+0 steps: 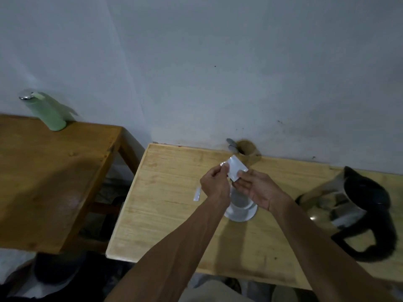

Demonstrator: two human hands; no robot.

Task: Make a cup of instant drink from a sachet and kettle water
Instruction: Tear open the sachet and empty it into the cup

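Both hands hold a small silvery sachet (236, 168) above the middle of the light wooden table (165, 192). My left hand (214, 182) pinches its left edge, and my right hand (255, 188) grips its lower right corner. Directly under the hands stands a white cup (241, 207), partly hidden by them. A torn-off silvery strip (197, 194) lies on the table left of the cup. A steel kettle (351, 210) with a black lid and handle sits at the right.
A wooden holder (247, 148) with utensil handles stands against the wall behind the cup. A darker wooden table (50, 177) at the left carries a pale green bottle (46, 111). Dark clutter lies on the floor between and below the tables.
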